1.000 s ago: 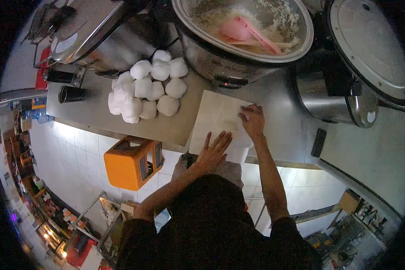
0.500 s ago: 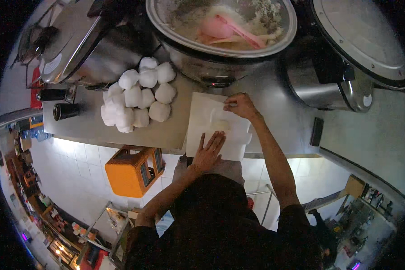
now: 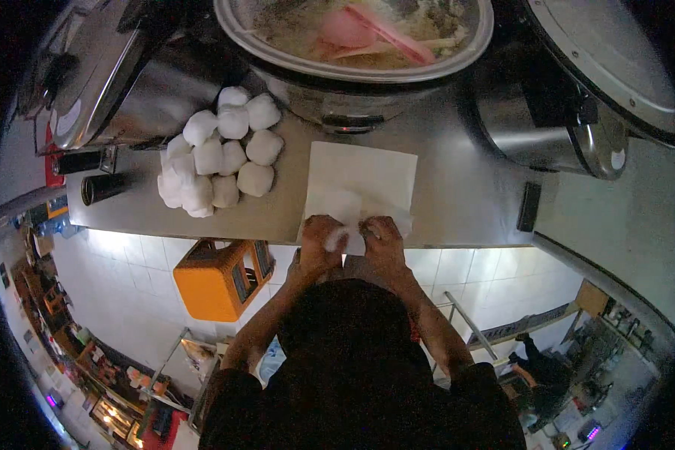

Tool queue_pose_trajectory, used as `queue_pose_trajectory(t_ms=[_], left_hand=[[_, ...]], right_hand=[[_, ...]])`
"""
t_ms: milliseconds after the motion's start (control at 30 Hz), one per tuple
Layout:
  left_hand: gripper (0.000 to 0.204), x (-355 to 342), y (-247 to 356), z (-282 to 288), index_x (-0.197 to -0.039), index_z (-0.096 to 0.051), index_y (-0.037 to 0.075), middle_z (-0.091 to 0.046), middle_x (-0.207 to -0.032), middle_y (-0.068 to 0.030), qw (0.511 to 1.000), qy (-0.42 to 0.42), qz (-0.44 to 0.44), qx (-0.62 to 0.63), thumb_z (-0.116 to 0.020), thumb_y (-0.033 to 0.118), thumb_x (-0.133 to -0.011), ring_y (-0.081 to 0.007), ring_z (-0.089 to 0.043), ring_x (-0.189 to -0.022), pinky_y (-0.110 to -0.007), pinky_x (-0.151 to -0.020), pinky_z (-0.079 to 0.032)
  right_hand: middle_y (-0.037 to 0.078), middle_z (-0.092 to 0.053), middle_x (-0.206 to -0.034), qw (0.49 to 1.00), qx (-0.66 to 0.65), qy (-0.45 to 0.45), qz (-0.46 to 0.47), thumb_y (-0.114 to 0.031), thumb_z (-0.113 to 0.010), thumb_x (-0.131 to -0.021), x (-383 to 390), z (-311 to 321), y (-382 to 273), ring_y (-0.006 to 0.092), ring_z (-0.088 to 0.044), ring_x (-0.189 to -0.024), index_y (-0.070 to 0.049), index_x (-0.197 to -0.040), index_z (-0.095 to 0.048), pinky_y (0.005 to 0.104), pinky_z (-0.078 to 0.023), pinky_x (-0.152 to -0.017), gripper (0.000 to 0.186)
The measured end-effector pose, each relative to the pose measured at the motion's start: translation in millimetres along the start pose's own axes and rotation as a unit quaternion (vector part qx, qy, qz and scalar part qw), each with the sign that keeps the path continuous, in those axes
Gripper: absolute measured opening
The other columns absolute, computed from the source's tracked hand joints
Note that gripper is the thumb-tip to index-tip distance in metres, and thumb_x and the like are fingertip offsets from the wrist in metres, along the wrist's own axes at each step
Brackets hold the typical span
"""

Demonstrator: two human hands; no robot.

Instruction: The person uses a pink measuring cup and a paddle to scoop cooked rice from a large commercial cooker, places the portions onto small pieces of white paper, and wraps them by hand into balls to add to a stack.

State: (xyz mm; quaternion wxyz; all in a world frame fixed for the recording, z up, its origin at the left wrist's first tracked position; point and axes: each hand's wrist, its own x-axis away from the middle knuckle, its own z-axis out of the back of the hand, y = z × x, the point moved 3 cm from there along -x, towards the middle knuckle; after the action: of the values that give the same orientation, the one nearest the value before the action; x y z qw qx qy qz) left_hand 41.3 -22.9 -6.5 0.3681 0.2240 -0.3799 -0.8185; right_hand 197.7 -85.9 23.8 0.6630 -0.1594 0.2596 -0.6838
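White paper (image 3: 362,169) lies, in the head view, before the uncovered pot (image 3: 300,97), its far part flat and so apparently left unfolded, its near edge seemingly gathered between curled, nearly closed fingers of left hand (image 3: 321,240) and right hand (image 3: 383,238), while white bundles (image 3: 232,159) left of the pot look finished.

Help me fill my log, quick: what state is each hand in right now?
Left hand: closed, holding white paper.
Right hand: curled at the same paper; whether it grips cannot be told.
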Motion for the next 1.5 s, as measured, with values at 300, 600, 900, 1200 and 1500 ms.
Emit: queue_pose_trajectory(t_ms=[300,600,900,1200,1500], left_hand=[[0.034,-67,-85,9,-0.100,-0.046,0.001,-0.057,-0.070,-0.0053,0.941,-0.017,0.259,0.218,-0.068,0.010,-0.076,-0.0141,-0.051,-0.059,-0.025,-0.065,-0.045],[0.029,-49,21,-10,-0.100,-0.044,0.001,-0.056,-0.080,-0.0163,0.991,0.070,0.058,0.097,-0.056,-0.007,-0.075,-0.0365,-0.058,-0.072,-0.042,-0.064,-0.048],[0.043,-82,8,4,-0.111,-0.052,0.008,-0.058,-0.087,-0.0120,0.987,0.010,0.020,-0.161,-0.064,0.001,-0.071,-0.0302,-0.056,-0.090,-0.042,-0.076,-0.045],[0.025,-66,-53,-15,-0.092,-0.066,0.010,-0.058,-0.097,-0.0052,0.958,-0.153,-0.184,-0.159,-0.068,0.010,-0.067,-0.0249,-0.052,-0.097,-0.040,-0.081,-0.041],[0.050,-67,-42,3,-0.117,-0.056,0.010,-0.048,-0.117,-0.0091,0.922,-0.242,-0.222,-0.204,-0.062,0.005,-0.068,-0.0290,-0.047,-0.105,-0.042,-0.092,-0.039]], right_hand=[[0.010,-0.055,-0.093,0.997,0.056,0.050,-0.026,0.000,-0.065,-0.068,8,-4,-1,0.0276,-0.054,-0.088,-0.004,-0.097,-0.066,0.0411,-0.048,-0.074,0.029],[0.013,-0.055,-0.099,0.981,-0.071,0.132,-0.123,-0.003,-0.059,-0.079,23,-7,2,0.0292,-0.056,-0.091,-0.003,-0.097,-0.063,0.0393,-0.048,-0.080,0.019],[0.014,-0.055,-0.099,0.969,0.100,0.112,-0.195,-0.003,-0.067,-0.070,-6,14,47,0.0306,-0.057,-0.083,-0.007,-0.105,-0.056,0.0406,-0.050,-0.072,0.036],[0.013,-0.060,-0.101,0.988,-0.016,0.096,-0.122,-0.001,-0.064,-0.069,29,-25,65,0.0333,-0.056,-0.091,-0.006,-0.098,-0.063,0.0403,-0.050,-0.078,0.030],[0.013,-0.056,-0.112,0.992,-0.083,0.039,-0.086,0.002,-0.062,-0.064,37,-17,66,0.0348,-0.051,-0.102,-0.007,-0.100,-0.060,0.0439,-0.044,-0.088,0.036]])
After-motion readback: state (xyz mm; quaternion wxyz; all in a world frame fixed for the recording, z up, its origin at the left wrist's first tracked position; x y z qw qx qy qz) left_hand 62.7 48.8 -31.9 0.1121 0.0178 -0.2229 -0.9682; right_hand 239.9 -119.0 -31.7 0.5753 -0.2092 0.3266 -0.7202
